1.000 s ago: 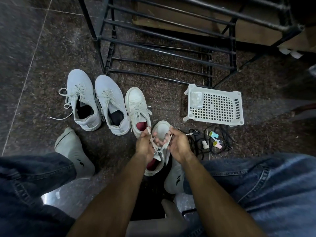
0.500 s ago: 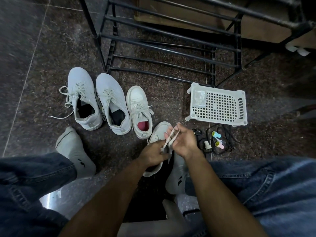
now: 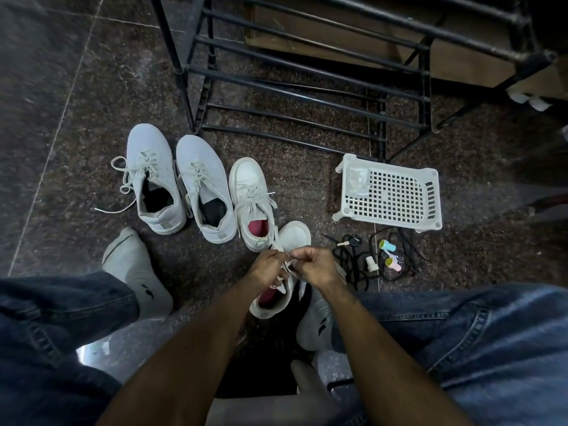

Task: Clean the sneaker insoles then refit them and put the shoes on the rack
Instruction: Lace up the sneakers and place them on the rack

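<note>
A white sneaker [image 3: 295, 238] with a red insole [image 3: 268, 296] lies on the floor between my knees. My left hand [image 3: 269, 265] and my right hand [image 3: 316, 267] meet just above its tongue, each pinching a white lace [image 3: 287, 265]. Its partner [image 3: 250, 192], also red inside, stands just beyond it with loose laces. Two grey-white sneakers [image 3: 153, 179] [image 3: 204, 186] with dark insoles stand side by side further left. The black metal shoe rack [image 3: 307, 72] stands behind the shoes.
A white perforated plastic basket [image 3: 390, 192] lies right of the shoes. Below it are black cords [image 3: 353, 269], a key and small coloured caps [image 3: 388, 245]. My socked feet [image 3: 135, 272] [image 3: 316, 321] rest on the dark stone floor.
Both hands have shifted along the laces and come together over the near sneaker's tongue; the right hand came down from its raised pull.
</note>
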`<state>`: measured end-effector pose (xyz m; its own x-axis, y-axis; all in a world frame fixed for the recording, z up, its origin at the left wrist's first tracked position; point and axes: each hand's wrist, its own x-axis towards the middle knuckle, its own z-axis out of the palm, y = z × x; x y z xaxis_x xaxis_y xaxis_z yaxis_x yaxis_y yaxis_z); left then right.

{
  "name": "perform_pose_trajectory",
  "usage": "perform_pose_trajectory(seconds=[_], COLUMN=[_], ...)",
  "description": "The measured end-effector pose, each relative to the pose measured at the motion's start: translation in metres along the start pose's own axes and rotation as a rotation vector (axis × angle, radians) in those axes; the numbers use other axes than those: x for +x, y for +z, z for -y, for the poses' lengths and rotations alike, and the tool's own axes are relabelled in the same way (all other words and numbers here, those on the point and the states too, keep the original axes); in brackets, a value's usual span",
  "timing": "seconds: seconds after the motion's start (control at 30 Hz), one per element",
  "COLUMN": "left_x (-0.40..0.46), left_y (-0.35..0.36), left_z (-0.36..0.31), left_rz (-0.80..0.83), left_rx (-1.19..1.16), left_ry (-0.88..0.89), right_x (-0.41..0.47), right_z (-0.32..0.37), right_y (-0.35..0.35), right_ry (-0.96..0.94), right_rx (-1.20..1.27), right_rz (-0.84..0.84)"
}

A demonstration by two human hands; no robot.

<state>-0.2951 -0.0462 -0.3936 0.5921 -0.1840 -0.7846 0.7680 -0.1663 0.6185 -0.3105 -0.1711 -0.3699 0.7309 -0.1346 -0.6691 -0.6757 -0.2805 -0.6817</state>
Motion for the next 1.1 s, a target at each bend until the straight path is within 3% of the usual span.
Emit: perform_pose_trajectory(seconds=[0.07, 0.17, 0.3, 0.47, 0.67, 0.77, 0.9, 1.0, 1.1], left_x=[-0.001, -0.005, -0.007, -0.003, -0.003, -0.003, -0.011, -0.018, -0.028], left_y=[-0.001, -0.006, -0.006, -0.006, -0.011, -0.019, -0.035, -0.037, -0.036], left_z=[0.000, -0.002, -0.003, -0.001, 0.001, 0.005, 0.017, 0.025, 0.023], left_rz=[-0.005, -0.020, -0.021, -0.029, -0.049, -0.067, 0.019, -0.023, -0.085], left_rx=[-0.082, -0.225, -0.310, -0.316, -0.244, -0.065, 0.449, 0.665, 1.049], left_ry=[0.004, 0.008, -0.016, 0.007, 0.016, 0.074, 0.273, 0.359, 0.608], right_x=[0.005, 0.003, -0.013, -0.015, -0.015, -0.013, -0.015, -0.017, -0.015], right_z=[-0.002, 0.007, 0.021, 0.008, 0.000, -0.006, -0.002, 0.002, 0.003], right_y=[-0.005, -0.016, -0.022, -0.002, 0.007, 0.014, 0.015, 0.016, 0.017], right_ry=[-0.004, 0.134, 0.264, 0.209, 0.017, 0.021, 0.167, 0.240, 0.289], right_rx=[-0.112, -0.133, -0.179, -0.335, -0.256, -0.226, -0.022, 0.081, 0.115], right_rz=[-0.039, -0.064, 0.151, 0.382, 0.241, 0.150, 0.085, 0.067, 0.060])
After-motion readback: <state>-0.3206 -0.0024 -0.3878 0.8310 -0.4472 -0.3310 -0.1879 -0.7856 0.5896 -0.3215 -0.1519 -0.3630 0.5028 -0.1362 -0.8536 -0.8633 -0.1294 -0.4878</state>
